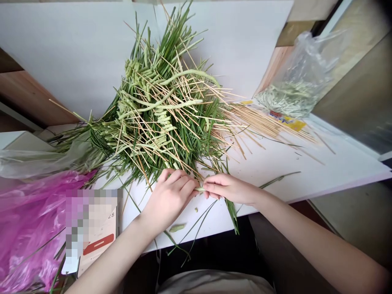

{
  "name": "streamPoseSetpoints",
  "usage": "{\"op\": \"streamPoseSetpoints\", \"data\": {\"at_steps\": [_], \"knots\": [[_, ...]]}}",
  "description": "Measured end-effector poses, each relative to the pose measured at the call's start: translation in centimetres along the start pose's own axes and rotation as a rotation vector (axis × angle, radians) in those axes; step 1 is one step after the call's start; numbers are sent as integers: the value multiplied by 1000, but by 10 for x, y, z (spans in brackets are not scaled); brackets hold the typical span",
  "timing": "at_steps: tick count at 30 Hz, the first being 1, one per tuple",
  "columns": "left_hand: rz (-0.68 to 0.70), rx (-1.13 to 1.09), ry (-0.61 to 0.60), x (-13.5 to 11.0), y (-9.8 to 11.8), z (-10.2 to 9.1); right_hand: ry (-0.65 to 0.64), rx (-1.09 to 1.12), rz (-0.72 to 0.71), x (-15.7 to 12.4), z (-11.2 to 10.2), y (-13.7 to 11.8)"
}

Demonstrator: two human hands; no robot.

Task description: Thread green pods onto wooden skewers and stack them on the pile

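Observation:
A big heap of green long beans, chive leaves and thin bamboo skewers (159, 114) lies on the white table (306, 171). At its near edge my left hand (171, 196) and my right hand (229, 188) meet, fingers curled. Both pinch a short green bean piece (199, 189) between their fingertips. A small bean bit (177, 227) lies on the table below my left wrist.
A loose row of bamboo skewers (269, 122) lies to the right of the heap. A clear plastic bag of cut greens (294, 90) stands at the back right. A pink plastic bag (27, 228) and a phone (92, 228) sit at the left front.

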State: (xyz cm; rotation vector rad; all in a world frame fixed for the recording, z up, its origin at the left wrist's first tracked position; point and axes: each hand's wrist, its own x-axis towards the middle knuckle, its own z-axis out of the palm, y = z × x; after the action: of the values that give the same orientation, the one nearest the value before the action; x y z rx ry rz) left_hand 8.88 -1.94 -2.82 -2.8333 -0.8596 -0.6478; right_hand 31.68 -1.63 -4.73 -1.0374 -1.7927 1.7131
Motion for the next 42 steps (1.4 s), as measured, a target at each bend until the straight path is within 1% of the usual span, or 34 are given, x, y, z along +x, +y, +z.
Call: {"op": "streamPoseSetpoints", "data": {"at_steps": [3, 7, 12, 14, 17, 21, 27, 29, 32, 35, 39, 40, 42], "knots": [[6, -3, -6, -2, 1, 1, -7, -3, 2, -1, 0, 2], [40, 10, 20, -3, 2, 1, -12, 5, 1, -3, 0, 5], [54, 11, 9, -3, 1, 2, 23, -79, -12, -4, 3, 9], [26, -46, -23, -3, 0, 1, 58, -131, -37, -4, 5, 10], [-37, -211, -123, -3, -3, -2, 106, -205, -93, -6, 9, 10], [-90, -439, -254, 1, -12, -2, 176, -312, -228, -5, 13, 15], [-85, -704, -349, 10, -28, 3, 308, -573, -603, 5, 11, 30], [-127, -798, -387, 13, -30, 1, 346, -668, -694, 7, 11, 31], [-213, -936, -438, 17, -30, -3, 392, -802, -767, 6, 10, 28], [-318, -1058, -495, 17, -33, -6, 409, -907, -777, 2, 3, 23], [-431, -1124, -606, 9, -45, -10, 492, -971, -731, -8, -25, 23], [-441, -1104, -599, 5, -48, -12, 516, -970, -717, -10, -31, 25], [-438, -993, -524, -1, -52, -14, 534, -945, -705, -14, -41, 29]]}}
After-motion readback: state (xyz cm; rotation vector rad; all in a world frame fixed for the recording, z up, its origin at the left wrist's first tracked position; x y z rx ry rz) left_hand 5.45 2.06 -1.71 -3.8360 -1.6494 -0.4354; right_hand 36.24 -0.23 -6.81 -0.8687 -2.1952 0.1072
